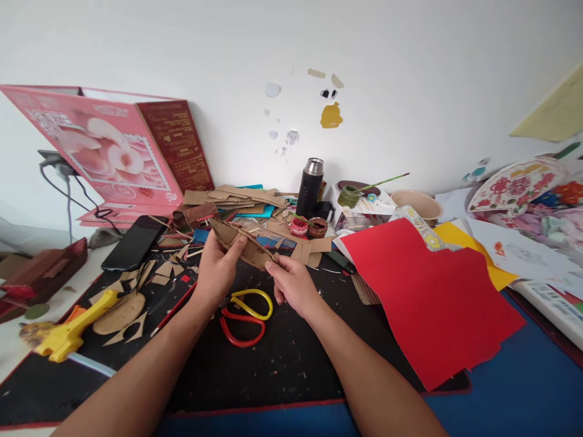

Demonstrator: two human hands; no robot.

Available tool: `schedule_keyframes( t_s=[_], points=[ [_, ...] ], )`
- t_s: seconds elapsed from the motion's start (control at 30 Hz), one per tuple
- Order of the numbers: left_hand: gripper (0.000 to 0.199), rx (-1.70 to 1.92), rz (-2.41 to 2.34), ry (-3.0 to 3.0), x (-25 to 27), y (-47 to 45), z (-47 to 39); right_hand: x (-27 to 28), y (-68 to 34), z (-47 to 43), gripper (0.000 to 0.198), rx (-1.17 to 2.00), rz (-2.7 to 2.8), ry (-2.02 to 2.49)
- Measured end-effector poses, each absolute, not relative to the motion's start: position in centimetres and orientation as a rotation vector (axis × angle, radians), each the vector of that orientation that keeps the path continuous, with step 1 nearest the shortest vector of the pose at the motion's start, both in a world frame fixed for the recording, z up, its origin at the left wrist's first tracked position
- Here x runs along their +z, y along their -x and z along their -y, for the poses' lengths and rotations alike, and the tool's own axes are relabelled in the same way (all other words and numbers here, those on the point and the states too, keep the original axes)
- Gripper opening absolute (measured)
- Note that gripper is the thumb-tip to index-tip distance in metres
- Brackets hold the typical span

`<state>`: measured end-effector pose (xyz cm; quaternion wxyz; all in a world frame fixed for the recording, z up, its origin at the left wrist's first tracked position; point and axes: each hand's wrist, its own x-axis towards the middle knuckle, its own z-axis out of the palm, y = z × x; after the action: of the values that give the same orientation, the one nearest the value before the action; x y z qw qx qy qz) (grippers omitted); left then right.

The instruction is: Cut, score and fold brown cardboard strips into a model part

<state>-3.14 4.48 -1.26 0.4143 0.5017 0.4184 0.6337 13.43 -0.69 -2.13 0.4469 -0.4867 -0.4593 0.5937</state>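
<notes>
Between my two hands a small boat-shaped piece made of brown cardboard (pixel 253 250) is held tilted above the black mat. My left hand (pixel 217 261) grips its left end, thumb on the near side. At its right end, my right hand (pixel 291 280) pinches the edge between thumb and fingers. Just below lie scissors (pixel 248 317) with one yellow and one red handle loop; their blades are hidden behind my left hand. A red pencil (pixel 175 308) rests beside my left forearm.
At left are a yellow glue gun (pixel 75 328), cardboard scraps (pixel 164 272) and a phone (pixel 135 243). Behind stand a black thermos (pixel 310 191), paint jars (pixel 317 227) and a cardboard stack (pixel 232 197). Red paper (pixel 423 291) covers the right side. A pink box (pixel 113 152) leans on the wall.
</notes>
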Motion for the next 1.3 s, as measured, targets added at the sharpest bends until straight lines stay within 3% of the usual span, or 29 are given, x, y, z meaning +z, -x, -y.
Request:
schedule_keyframes(
  t_s=[0.33,0.63,0.93,1.3],
  points=[
    [0.039,1.565,-1.061,-1.260,-1.4,2.6,-4.0,-3.1,-13.0,0.5,0.033,1.487,1.082,1.196],
    [0.038,1.621,-1.031,-1.109,-1.8,3.0,-4.9,-1.7,-13.9,0.7,0.055,1.553,1.079,1.090],
    [0.043,1.687,-0.988,-0.997,-1.8,3.1,-5.5,-1.3,-14.2,0.5,0.061,1.529,1.005,1.080],
    [0.042,1.693,-1.023,-1.093,-2.7,3.5,-5.9,-1.6,-14.0,0.6,0.044,1.539,1.065,1.105]
  ],
)
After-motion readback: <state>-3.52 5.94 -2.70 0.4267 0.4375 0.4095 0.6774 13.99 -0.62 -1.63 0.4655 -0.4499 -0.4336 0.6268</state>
